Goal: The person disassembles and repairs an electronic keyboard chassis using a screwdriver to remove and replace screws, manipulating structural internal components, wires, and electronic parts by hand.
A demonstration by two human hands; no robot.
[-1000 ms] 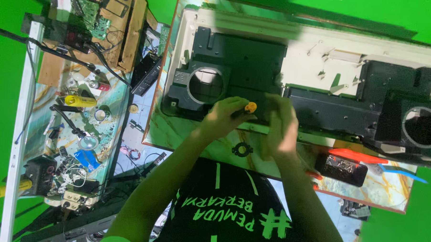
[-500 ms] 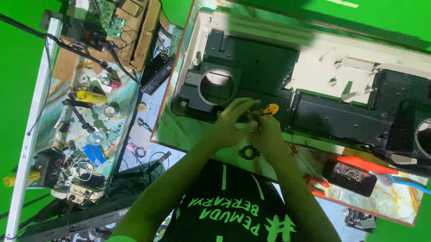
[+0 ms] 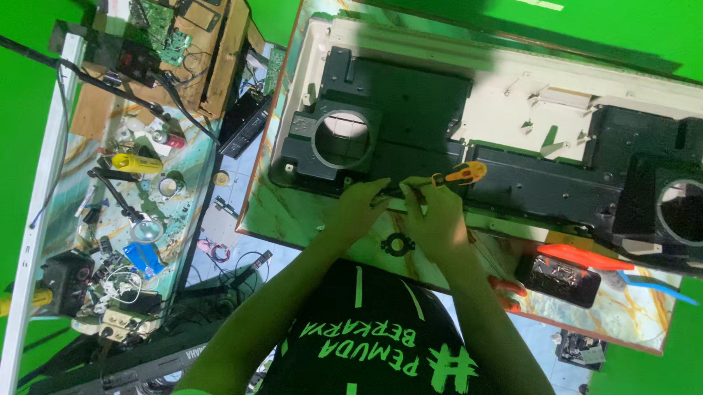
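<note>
Right hand (image 3: 438, 218) closed round orange-handled screwdriver (image 3: 455, 176), tip on black plastic panel w/ round holes (image 3: 404, 129). Left hand (image 3: 359, 209) fingers curled, pressing panel edge just beside it.

One view only, head-worn, looking steeply down past the chest at the bench (image 3: 289, 211); picture turned, torso at the bottom edge, arms reaching up into frame; close over both hands, wide enough to catch the cluttered side table (image 3: 78, 211) off left
</note>
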